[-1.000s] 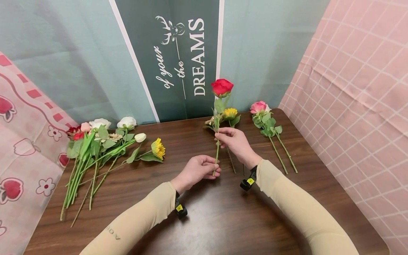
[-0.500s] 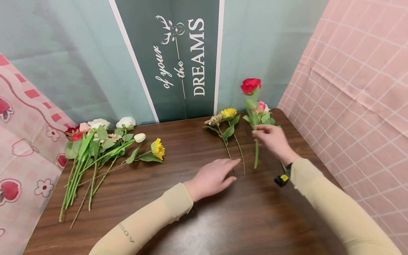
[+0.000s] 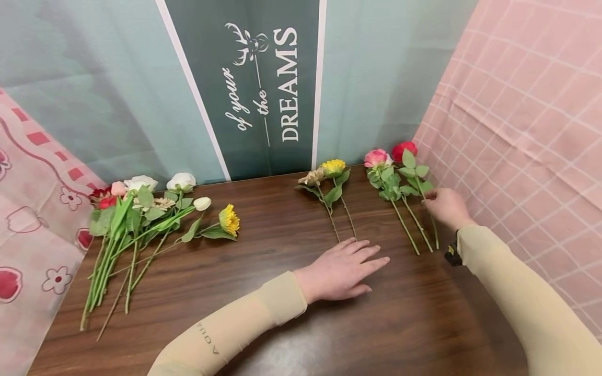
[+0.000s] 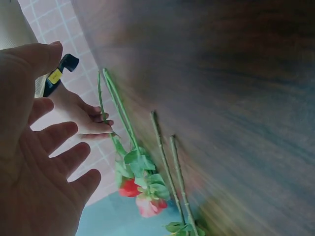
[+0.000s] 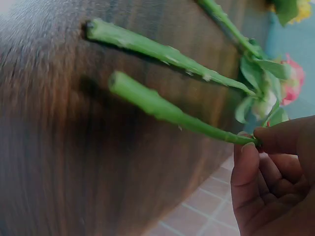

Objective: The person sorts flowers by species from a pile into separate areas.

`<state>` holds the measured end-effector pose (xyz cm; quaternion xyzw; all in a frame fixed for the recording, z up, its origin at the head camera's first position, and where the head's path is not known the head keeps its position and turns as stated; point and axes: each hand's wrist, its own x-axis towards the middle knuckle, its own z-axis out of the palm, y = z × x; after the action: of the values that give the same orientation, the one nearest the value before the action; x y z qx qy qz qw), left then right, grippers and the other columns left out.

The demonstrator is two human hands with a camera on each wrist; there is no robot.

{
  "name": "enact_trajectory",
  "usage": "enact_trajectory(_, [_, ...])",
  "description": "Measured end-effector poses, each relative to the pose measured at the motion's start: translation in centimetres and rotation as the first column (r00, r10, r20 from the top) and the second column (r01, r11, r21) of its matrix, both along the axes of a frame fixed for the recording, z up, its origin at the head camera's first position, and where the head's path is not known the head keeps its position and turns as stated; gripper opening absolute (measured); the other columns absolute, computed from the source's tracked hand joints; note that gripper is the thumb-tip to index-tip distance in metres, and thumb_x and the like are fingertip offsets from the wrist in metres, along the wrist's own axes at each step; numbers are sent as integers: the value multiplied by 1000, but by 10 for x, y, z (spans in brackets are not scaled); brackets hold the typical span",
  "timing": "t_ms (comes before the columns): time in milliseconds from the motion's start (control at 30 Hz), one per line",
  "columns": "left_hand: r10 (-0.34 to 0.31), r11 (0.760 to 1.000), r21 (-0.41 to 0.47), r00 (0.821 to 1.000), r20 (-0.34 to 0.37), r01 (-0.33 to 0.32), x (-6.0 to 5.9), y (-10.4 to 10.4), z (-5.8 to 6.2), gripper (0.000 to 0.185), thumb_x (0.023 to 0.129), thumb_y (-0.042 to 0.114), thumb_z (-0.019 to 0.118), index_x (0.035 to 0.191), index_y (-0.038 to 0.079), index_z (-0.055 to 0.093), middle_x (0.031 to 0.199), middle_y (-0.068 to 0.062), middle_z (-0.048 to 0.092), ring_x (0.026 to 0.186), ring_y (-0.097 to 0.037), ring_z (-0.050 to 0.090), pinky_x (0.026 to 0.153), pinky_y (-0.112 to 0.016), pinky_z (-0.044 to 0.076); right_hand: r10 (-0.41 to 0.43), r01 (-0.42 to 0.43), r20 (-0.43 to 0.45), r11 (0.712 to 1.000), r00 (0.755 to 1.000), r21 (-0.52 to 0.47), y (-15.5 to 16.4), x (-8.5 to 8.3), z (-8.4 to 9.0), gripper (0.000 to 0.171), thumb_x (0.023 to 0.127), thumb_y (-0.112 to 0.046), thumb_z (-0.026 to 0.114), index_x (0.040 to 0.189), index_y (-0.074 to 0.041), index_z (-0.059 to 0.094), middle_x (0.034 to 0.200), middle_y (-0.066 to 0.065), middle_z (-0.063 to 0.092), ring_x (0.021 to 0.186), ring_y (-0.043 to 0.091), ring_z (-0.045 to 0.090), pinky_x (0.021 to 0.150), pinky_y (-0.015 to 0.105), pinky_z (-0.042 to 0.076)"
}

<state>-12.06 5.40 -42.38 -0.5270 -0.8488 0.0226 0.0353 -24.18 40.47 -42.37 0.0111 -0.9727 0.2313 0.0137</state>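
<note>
Since the earlier frame, the red rose (image 3: 405, 151) has been carried from the middle of the table (image 3: 263, 324) to its far right corner and laid beside the pink rose (image 3: 376, 157), while the left hand (image 3: 345, 268) has let go of the stem and been flattened on the wood. Along the left edge, a loose heap of mixed flowers (image 3: 141, 209) is spread with its stems pointing toward the near edge, a yellow bloom (image 3: 230, 219) lying at its right. Near the middle of the far edge, a yellow flower and a beige one (image 3: 329, 172) are laid side by side. The left hand is seen resting palm down just in front of their stem ends, fingers straight and slightly spread, nothing being held. At the far right corner, the red rose's stem (image 5: 167, 110) is pinched between thumb and curled fingers of the right hand (image 3: 447, 208), about halfway along its length, below the leaves. The rose is judged light, with a fairly stiff but bendable stem and a soft head easily crushed; it is best taken by the bare stem, where it is held now.
</note>
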Motion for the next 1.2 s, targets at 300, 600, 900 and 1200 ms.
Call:
enact_trajectory(300, [0, 1000, -12, 999, 35, 0, -1, -11, -12, 71, 102, 53, 57, 162, 25, 32, 163, -2, 36, 150, -24, 32, 124, -43, 20, 50, -52, 43, 998, 998, 48, -10, -8, -17, 38, 96, -15, 61, 121, 14, 65, 123, 35, 62, 106, 53, 61, 92, 65, 47])
enact_trajectory(600, [15, 1000, -8, 998, 62, -14, -3, -16, -15, 69, 102, 52, 56, 161, 25, 33, 163, -3, 36, 149, -23, 33, 123, -44, 22, 28, -30, 34, 998, 999, 55, -10, -9, -23, 40, 99, -19, 59, 122, 12, 64, 125, 36, 61, 109, 55, 59, 93, 65, 45])
enact_trajectory(900, [22, 1000, 4, 998, 52, -23, -6, -20, -15, 68, 102, 52, 57, 160, 24, 36, 162, -3, 38, 148, -23, 34, 122, -46, 25, 8, -10, 27, 999, 1000, 46, -9, -7, -21, 43, 101, -22, 55, 124, 13, 63, 124, 37, 61, 107, 54, 59, 90, 65, 46])
enact_trajectory(1200, [47, 996, 71, 994, 101, -55, -15, -42, -12, 65, 103, 46, 58, 159, 20, 39, 160, -6, 41, 146, -25, 37, 123, -45, 24, -10, 17, -162, 999, 987, 36, -19, -7, -13, 44, 102, -22, 52, 127, 13, 59, 121, 36, 61, 110, 53, 57, 92, 65, 44])
